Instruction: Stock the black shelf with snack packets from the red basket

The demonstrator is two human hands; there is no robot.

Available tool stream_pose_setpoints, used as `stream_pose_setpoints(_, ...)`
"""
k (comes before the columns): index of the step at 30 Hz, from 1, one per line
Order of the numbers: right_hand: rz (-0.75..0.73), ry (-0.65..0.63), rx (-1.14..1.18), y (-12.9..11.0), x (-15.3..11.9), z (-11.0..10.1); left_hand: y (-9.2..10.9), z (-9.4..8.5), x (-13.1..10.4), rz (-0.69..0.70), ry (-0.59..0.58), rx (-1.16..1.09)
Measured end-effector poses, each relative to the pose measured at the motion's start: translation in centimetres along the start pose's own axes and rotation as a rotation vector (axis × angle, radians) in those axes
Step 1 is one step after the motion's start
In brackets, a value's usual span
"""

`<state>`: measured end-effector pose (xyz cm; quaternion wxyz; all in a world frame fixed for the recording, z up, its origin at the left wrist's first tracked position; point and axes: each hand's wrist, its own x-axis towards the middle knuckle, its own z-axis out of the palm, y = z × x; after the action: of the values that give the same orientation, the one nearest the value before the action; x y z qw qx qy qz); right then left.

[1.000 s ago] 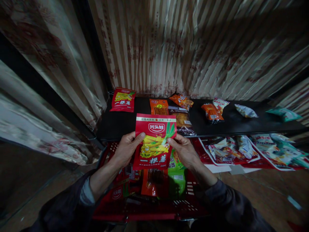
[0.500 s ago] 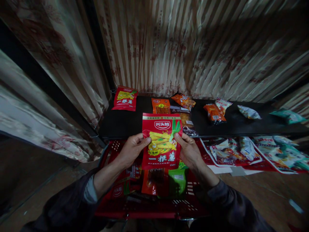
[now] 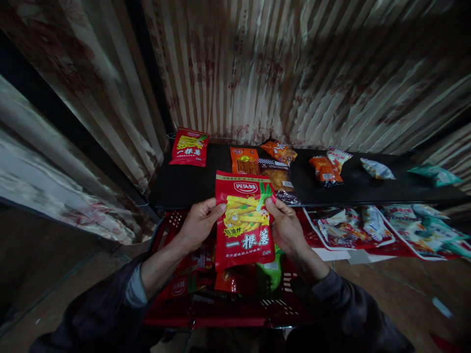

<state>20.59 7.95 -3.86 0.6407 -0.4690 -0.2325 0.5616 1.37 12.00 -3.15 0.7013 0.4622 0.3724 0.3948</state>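
Between both hands I hold a red snack bag [image 3: 246, 220] with yellow sticks and a green scallion printed on its front. My left hand [image 3: 198, 225] pinches its left edge with the thumb on the front. At the right edge, my right hand [image 3: 289, 228] grips it the same way. Below the bag is a red plastic basket [image 3: 228, 321] with more packets, among them a green one [image 3: 270, 274] and an orange-red one [image 3: 231, 279]. A matching red bag [image 3: 190, 147] leans at the left end of the black shelf [image 3: 195, 189].
Along the shelf lie an orange packet of sticks [image 3: 244, 161], a brown clear-fronted bag [image 3: 276, 176], orange bags [image 3: 326, 170], a white packet [image 3: 377, 168] and a teal one [image 3: 436, 174]. Red bins [image 3: 307, 235] of packets stand lower right. Striped curtain [image 3: 228, 73] hangs behind.
The held bag has tipped slightly and its lower edge has come down, covering more of the packets in the basket. Both hands keep their hold. The view has shifted slightly.
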Motion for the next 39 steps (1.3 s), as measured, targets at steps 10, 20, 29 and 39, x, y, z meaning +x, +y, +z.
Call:
stream_pose_setpoints(10, 0.107, -0.067, -0.051, 0.0, 0.0, -0.4, 0.3, -0.8, 0.6, 0.038, 0.092, -0.104)
stream_pose_setpoints(20, 0.031, -0.112, -0.027, 0.3, -0.5, 0.1, 0.3, -0.5, 0.5, -0.004, 0.051, -0.2)
stream_pose_setpoints(29, -0.032, -0.073, -0.014, -0.1, 0.1, -0.5, 0.3, -0.2, -0.1, -0.102, -0.123, -0.231)
stream_pose_setpoints(39, -0.052, -0.028, 0.018, -0.4, 0.4, -0.9, -1.0, -0.4, 0.1, -0.164, -0.189, -0.175)
